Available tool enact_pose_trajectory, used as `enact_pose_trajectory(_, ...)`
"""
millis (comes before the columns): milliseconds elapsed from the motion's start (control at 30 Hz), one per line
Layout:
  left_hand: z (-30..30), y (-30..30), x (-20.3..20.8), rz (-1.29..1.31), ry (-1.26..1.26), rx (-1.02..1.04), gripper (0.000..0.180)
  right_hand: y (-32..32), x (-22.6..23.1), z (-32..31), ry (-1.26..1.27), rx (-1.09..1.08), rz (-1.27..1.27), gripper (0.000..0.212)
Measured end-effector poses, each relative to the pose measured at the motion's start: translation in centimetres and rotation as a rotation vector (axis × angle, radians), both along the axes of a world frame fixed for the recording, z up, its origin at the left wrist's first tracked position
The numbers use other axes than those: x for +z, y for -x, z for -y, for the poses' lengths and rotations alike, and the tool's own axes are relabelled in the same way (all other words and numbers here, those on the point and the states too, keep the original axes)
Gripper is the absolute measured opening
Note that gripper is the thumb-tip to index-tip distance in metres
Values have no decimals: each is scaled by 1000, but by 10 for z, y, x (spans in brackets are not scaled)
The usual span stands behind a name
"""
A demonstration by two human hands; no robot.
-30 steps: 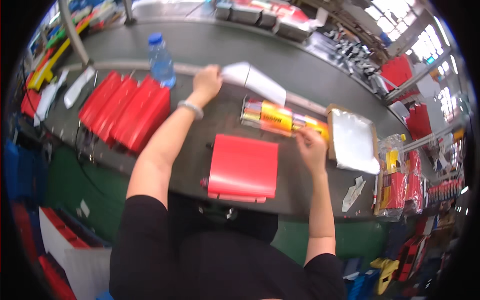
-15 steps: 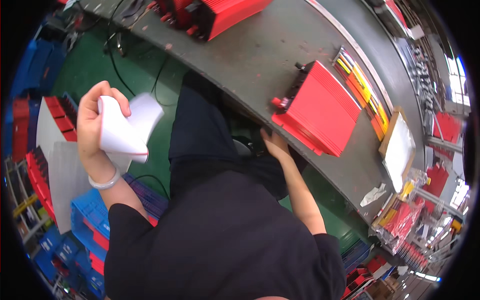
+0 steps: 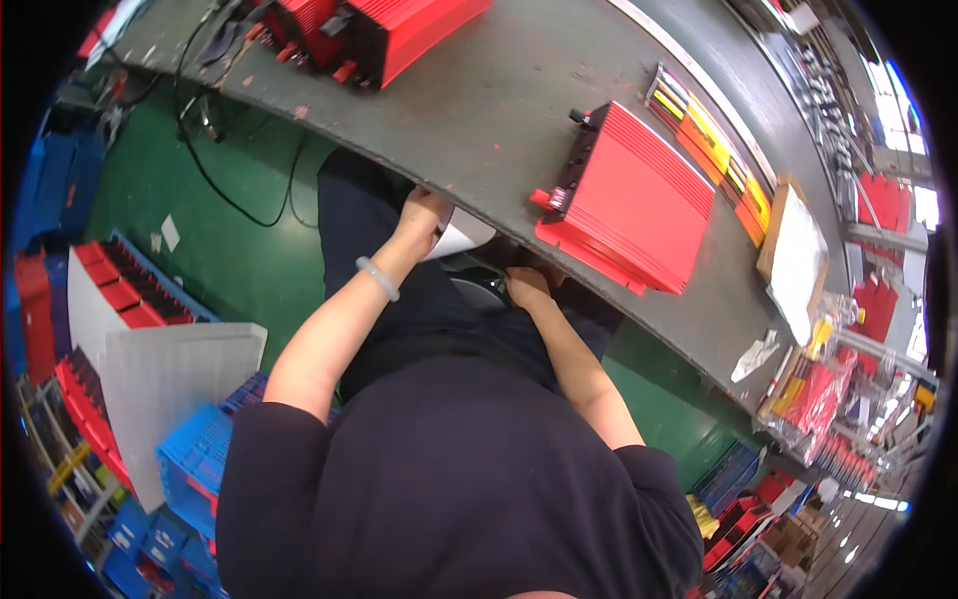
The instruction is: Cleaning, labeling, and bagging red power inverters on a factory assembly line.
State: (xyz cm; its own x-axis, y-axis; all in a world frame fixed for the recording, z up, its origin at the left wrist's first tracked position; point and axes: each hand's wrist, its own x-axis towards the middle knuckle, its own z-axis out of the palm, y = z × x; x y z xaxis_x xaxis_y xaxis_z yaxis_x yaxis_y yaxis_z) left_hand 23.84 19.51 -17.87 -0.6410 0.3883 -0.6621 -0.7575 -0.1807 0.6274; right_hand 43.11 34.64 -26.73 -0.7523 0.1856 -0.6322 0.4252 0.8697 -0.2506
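At the bench's near edge, my left hand (image 3: 423,222) is closed on a white paper booklet (image 3: 465,236), whose far part passes under the bench top. My right hand (image 3: 527,287) is also below that edge, to the right of the booklet. Its fingers look curled at a dark, shadowed opening, and what they grip is hidden. Just beside it a round greyish thing (image 3: 479,294) shows between my legs, too dim to name. Above my right hand, a red finned metal box (image 3: 639,205) with terminals on its left end lies on the grey bench (image 3: 469,110).
More red boxes (image 3: 419,35) stand at the bench's far left. Orange and yellow cartons (image 3: 704,145) and a shallow cardboard tray (image 3: 795,265) line the right side. To my left are a blue crate (image 3: 195,454), red parts on a board (image 3: 130,290), and a black cable (image 3: 215,185).
My left hand has brought the booklet from out at the left over to the bench edge, partly under it. My right hand stays under the edge. The view has shifted slightly.
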Motion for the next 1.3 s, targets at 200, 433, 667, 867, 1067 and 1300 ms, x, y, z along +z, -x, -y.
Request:
enact_pose_trajectory(200,-24,-10,-67,-655,361,-665,51,-18,161,-6,342,-74,-86,33)
enact_pose_trajectory(433,27,-4,-5,-729,292,-791,43,-23,377,-75,1165,509,-592,32)
enact_pose_trajectory(667,20,4,160,-1003,-124,-1692,49,82,311,-218,-189,-204,-1021,43)
enact_pose_trajectory(867,4,33,257,-974,-670,-1440,42,100,283,-222,-449,36,-852,37)
enact_pose_trajectory(1067,-71,51,266,-922,-241,-966,31,94,260,-227,-459,120,-1185,13)
enact_pose_trajectory(1300,-206,73,216,-1060,49,-967,33,89,276,-209,-568,-35,-1293,8)
